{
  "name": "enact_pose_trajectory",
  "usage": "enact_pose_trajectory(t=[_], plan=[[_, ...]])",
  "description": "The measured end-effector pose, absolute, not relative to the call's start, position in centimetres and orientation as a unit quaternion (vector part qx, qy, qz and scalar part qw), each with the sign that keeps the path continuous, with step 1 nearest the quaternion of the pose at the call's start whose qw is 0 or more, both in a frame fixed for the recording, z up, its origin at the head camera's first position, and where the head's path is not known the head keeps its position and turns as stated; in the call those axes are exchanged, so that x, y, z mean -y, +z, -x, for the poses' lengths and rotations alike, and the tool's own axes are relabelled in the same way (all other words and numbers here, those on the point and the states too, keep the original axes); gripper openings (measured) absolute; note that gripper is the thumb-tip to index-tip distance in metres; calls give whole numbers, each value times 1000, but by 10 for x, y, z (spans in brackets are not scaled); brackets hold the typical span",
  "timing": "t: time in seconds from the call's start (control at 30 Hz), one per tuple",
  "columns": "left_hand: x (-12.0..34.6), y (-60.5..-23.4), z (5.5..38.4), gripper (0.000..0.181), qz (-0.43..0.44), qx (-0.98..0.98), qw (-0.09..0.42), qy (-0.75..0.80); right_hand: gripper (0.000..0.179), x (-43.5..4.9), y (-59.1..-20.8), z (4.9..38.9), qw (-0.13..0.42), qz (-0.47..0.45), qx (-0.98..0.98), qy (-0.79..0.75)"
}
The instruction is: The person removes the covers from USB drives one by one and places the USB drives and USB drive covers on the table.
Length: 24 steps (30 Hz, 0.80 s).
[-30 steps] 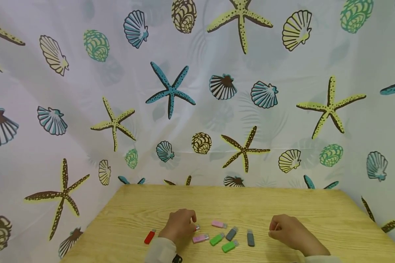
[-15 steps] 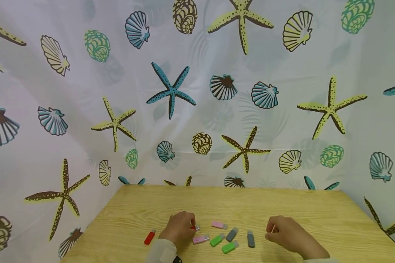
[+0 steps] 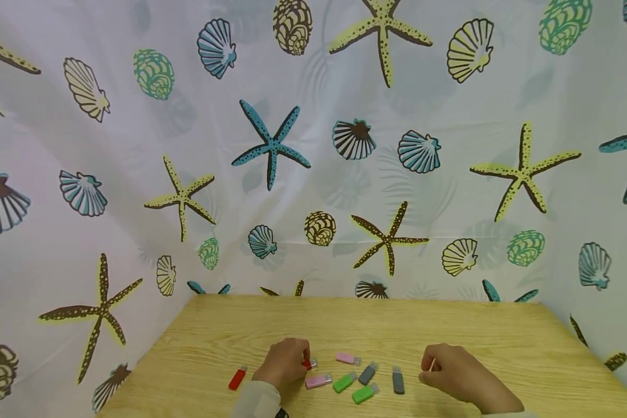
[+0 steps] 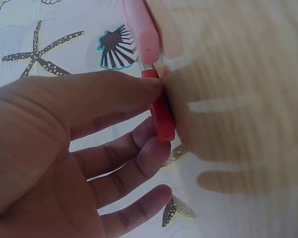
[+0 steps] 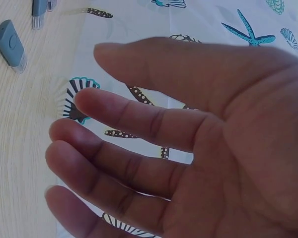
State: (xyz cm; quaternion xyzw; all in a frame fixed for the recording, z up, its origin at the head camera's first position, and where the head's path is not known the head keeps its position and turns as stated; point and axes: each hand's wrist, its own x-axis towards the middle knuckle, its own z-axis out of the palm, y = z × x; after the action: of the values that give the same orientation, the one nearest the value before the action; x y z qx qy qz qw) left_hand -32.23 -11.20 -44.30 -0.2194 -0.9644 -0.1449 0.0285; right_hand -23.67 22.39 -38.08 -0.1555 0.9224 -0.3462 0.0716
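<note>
My left hand [image 3: 283, 361] is low over the table, its thumb and fingers pinching a red USB stick [image 4: 164, 119] by the body. The metal plug of that stick points away to the right in the head view; the rest is mostly hidden by the fingers. A pink USB stick [image 4: 143, 34] lies just beyond it in the left wrist view. Off to the right, my right hand [image 3: 453, 368] hovers with loosely bent fingers and nothing in its grasp. Nearest to it is a grey USB stick [image 3: 398, 380].
A second red USB stick [image 3: 237, 378] lies left of the left hand. Between the hands are two green sticks, one of them the front green stick [image 3: 364, 393], another grey stick [image 3: 367, 373] and a pair of pink ones. A patterned curtain [image 3: 313, 174] encloses the wooden table [image 3: 188, 348].
My left hand has come slightly down and nearer, and more of the red USB stick shows beside it. The right hand has shifted a little left, its thumb and fingers parting.
</note>
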Motion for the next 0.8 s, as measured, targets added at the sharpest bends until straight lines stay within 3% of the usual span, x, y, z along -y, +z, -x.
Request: enact_pose_trajectory(t=[0.4,0.8], plan=[[113,-427,320,13,240,954,8,-181,13,-224,-378,235,72,177,-919,-344],[104,-395,305,17,278,945,38,-169,14,-223,-373,235,83,188,-911,-359]])
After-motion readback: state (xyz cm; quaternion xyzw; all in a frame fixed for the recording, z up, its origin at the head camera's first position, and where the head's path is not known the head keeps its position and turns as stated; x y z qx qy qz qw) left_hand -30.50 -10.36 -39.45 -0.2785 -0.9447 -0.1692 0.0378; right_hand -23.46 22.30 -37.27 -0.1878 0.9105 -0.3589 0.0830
